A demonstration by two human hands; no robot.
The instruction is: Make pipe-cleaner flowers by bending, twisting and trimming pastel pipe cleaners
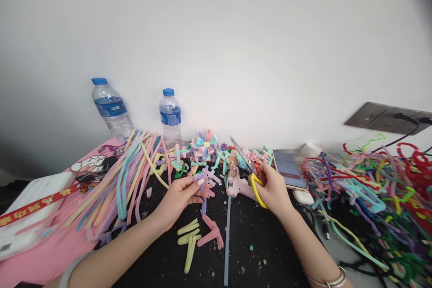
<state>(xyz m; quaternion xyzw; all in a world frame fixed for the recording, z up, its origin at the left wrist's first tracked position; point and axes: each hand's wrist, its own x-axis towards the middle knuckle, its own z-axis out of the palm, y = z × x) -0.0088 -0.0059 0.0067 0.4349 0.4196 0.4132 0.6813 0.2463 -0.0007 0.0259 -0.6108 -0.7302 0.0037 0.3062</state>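
Observation:
My left hand (192,191) is closed, pinching a purple pipe cleaner (204,204) between thumb and fingers. My right hand (272,189) grips scissors (258,191) by their yellow and orange handles, with the blades pointing up and left toward the wall. Just left of the scissors lies a pale pink glue gun (238,186) with a long translucent glue stick (228,243) coming out of its rear toward me. Below my left hand, folded yellow pipe cleaners (189,240) and folded pink pipe cleaners (212,233) rest on the black mat (266,243).
Two water bottles (170,117) stand by the wall. Long pastel pipe cleaners (126,184) spread at left, and a multicoloured tangle (378,198) covers the right. A pipe-cleaner flower (206,145) sits at the back, a tablet-like screen (289,168) and white earbud case (303,197) right of it.

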